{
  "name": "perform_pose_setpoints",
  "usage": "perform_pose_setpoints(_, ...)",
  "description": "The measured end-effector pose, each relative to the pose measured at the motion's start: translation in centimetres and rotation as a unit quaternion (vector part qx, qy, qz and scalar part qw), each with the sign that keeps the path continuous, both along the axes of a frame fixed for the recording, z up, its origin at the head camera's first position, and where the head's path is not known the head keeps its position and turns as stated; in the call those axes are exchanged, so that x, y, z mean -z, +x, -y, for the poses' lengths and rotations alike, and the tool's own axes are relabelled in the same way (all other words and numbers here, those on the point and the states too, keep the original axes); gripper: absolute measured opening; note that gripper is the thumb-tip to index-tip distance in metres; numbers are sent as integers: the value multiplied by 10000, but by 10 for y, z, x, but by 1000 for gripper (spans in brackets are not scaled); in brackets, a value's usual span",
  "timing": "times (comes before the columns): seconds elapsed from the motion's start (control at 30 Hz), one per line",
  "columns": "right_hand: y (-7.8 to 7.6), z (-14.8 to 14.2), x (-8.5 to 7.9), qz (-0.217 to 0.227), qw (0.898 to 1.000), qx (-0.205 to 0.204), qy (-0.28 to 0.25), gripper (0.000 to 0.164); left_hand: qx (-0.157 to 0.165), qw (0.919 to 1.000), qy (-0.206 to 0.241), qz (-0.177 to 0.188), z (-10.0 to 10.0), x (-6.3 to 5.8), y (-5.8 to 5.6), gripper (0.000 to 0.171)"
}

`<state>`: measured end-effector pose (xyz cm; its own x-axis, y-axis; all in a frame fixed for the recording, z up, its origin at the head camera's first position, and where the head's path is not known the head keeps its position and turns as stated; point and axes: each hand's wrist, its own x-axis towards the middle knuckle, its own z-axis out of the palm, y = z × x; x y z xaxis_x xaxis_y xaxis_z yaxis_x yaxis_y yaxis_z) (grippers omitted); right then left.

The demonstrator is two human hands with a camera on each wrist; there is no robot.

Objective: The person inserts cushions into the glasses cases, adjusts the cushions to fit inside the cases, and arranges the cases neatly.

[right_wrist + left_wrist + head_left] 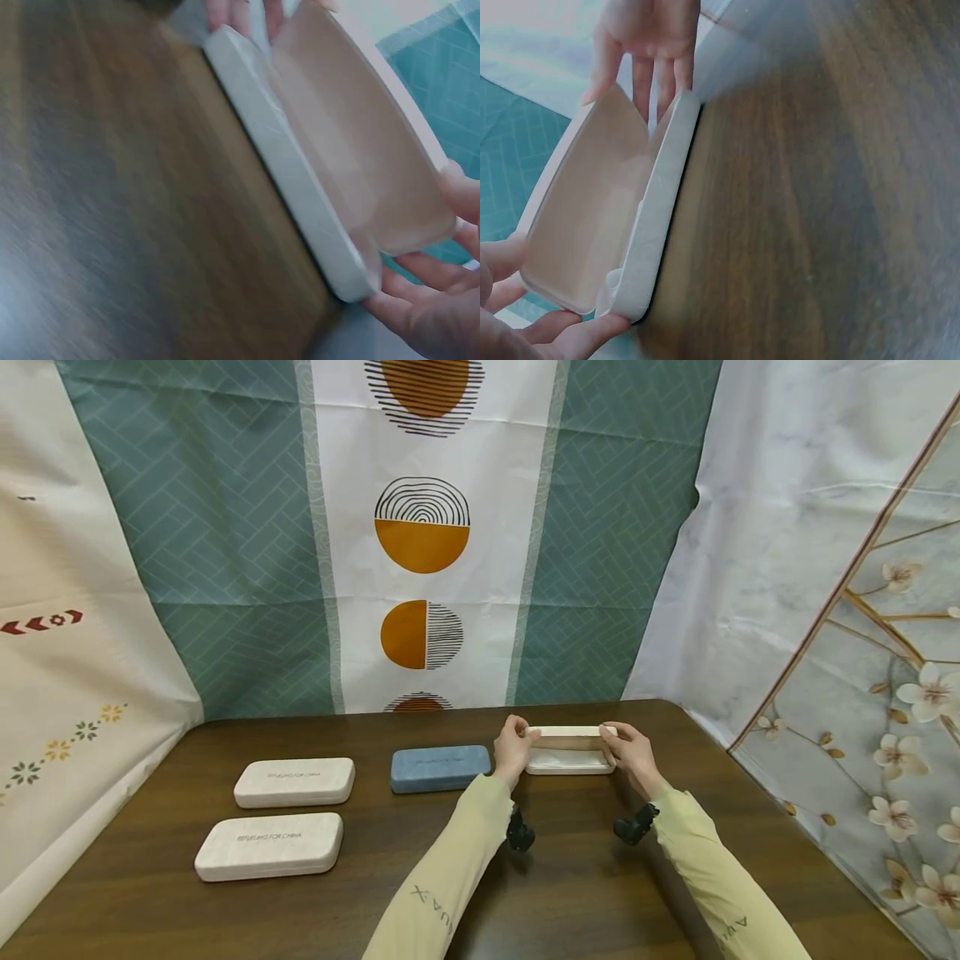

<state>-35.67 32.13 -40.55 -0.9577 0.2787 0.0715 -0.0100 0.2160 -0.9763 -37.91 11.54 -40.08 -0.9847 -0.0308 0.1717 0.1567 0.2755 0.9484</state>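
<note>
At the back right of the table, a white glasses case [570, 769] rests on the wood with its lid [572, 732] raised. My left hand [512, 752] grips its left end, and my right hand [632, 755] grips the right end. In the left wrist view the left thumb [506, 255] presses the lid's edge while other fingers touch the base. The right wrist view has the right fingers [420, 289] spread along lid and base in the same way. A beige lining [352, 142] shows inside. Contents in the base cannot be made out.
A blue glasses case [440, 768] lies just left of my left hand. Two closed white cases, one farther back [295, 782] and one nearer [270, 847], lie on the left of the brown table [300, 918]. Patterned cloth [240, 527] hangs behind the table.
</note>
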Motion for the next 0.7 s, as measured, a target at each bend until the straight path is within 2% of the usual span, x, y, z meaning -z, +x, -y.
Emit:
perform_pose_setpoints(0.2, 2, -11, -6, 99, 9980, -585, 220, 51, 178, 9998, -80, 88, 3, 0, -3, 29)
perform_pose_setpoints(0.4, 2, -15, -5, 32, 9970, -736, 258, 47, 234, 9997, -86, 60, 4, 0, -5, 28)
perform_pose_setpoints(0.5, 1, -18, -5, 109, 9961, -842, 240, 40, 258, 9995, -114, 104, 5, 0, -6, 30)
perform_pose_setpoints(0.6, 0, -22, -7, 212, 9941, -1035, 243, 35, 361, 9991, 29, 215, 7, -2, -8, 29)
perform_pose_setpoints(0.7, -1, -23, -8, 240, 9930, -1146, 183, 36, 488, 9972, 379, 413, 10, -2, -8, 27)
